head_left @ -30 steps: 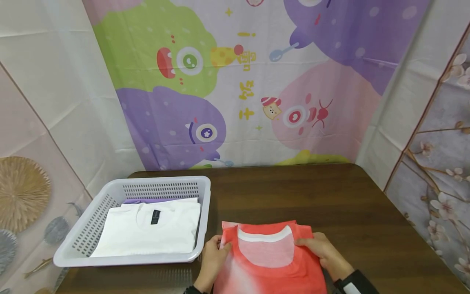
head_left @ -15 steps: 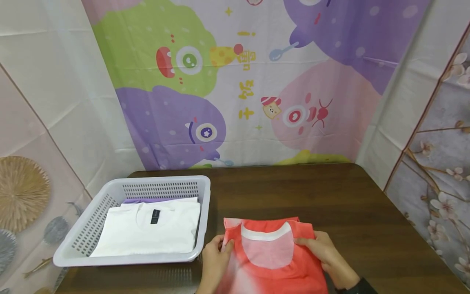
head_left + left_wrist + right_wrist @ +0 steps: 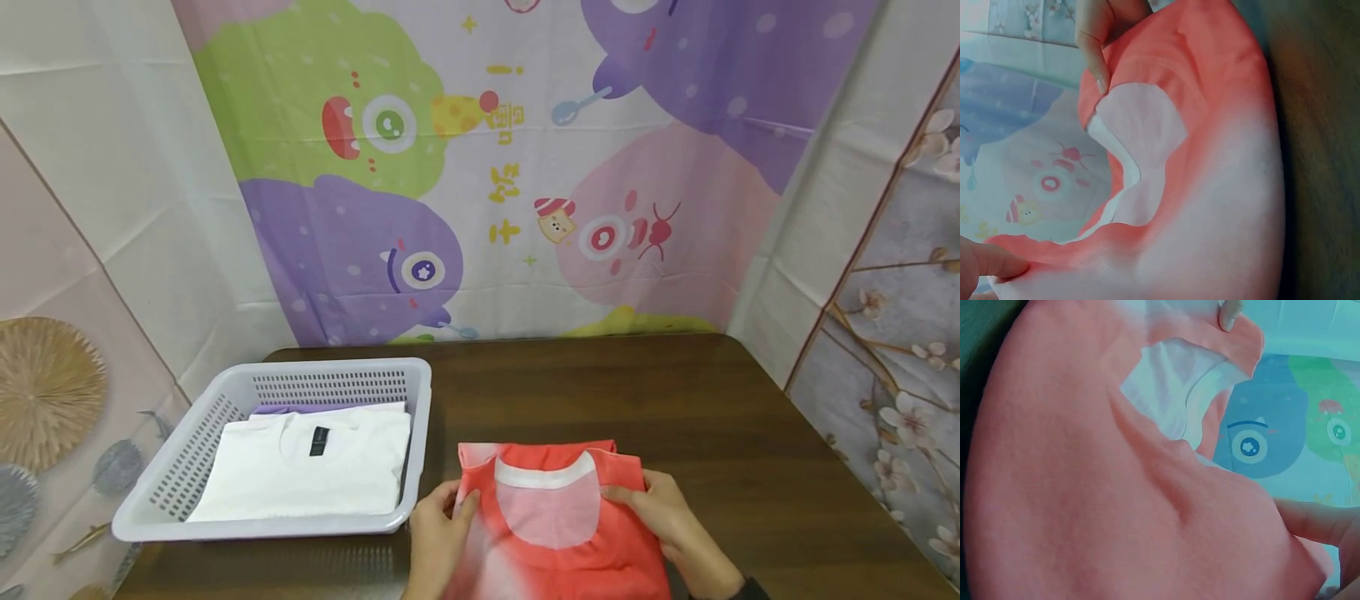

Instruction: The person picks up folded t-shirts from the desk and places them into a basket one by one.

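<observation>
A red and white T-shirt, folded, lies in front of me with its round neckline facing away. My left hand pinches its left shoulder, thumb on top. On the other side my right hand grips the right shoulder the same way. The left wrist view shows the shirt bowed up between the two hands, with the white neck band sagging. From the right wrist, the red cloth fills most of the view, and the right thumb presses on its edge.
A pale plastic basket stands left of the shirt on the dark wooden table. Inside lie a folded white T-shirt and something purple beneath it. A cartoon-print curtain hangs behind the table.
The shirt's neckline end has risen slightly and moved a little away from me. Both hands keep their hold; the left has shifted slightly right.
</observation>
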The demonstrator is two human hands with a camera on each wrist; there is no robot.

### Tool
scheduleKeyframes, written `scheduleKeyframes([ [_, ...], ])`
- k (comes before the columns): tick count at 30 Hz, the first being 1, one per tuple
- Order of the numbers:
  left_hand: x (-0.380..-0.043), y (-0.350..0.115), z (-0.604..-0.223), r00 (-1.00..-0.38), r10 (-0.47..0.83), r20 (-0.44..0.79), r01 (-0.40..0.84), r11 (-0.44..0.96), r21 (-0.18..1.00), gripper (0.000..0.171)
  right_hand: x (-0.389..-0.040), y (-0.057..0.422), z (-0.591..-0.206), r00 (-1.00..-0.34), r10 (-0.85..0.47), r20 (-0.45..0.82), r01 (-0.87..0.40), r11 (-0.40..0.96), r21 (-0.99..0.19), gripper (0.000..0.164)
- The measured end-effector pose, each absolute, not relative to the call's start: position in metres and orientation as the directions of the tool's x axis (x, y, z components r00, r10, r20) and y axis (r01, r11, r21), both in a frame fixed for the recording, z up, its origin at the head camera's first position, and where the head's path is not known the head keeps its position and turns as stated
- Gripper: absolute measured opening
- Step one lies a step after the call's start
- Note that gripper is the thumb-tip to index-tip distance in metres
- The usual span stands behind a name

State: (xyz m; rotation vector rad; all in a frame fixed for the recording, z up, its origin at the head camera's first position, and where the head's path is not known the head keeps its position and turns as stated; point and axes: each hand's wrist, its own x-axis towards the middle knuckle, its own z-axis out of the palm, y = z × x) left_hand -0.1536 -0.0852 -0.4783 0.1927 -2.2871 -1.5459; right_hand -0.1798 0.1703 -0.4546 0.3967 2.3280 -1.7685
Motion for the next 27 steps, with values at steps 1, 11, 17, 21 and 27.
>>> scheduleKeyframes([
  [1, -0.153, -0.085, -0.478, -0.922, -0.312, 0.231, 0.101, 0.383, 0.918, 0.013, -0.179, 0.17, -0.454, -0.946, 0.099, -0.309, 0.324, 0.249, -0.913, 0.036],
  [11, -0.148, -0.087, -0.474, -0.929, -0.299, 0.218, 0.116, 0.322, 0.939, 0.013, -0.173, 0.172, -0.453, -0.957, 0.1, -0.274, 0.29, 0.232, -0.929, 0.032],
  [17, -0.145, -0.089, -0.472, -0.929, -0.315, 0.195, 0.092, 0.315, 0.945, 0.013, -0.171, 0.171, -0.45, -0.959, 0.095, -0.268, 0.283, 0.227, -0.932, 0.031],
  [21, -0.143, -0.09, -0.469, -0.926, -0.319, 0.203, 0.105, 0.299, 0.948, 0.014, -0.17, 0.172, -0.447, -0.961, 0.094, -0.26, 0.275, 0.235, -0.932, 0.032],
  [27, -0.142, -0.091, -0.462, -0.921, -0.331, 0.205, 0.118, 0.263, 0.957, 0.013, -0.17, 0.172, -0.441, -0.964, 0.096, -0.249, 0.265, 0.243, -0.933, 0.033],
])
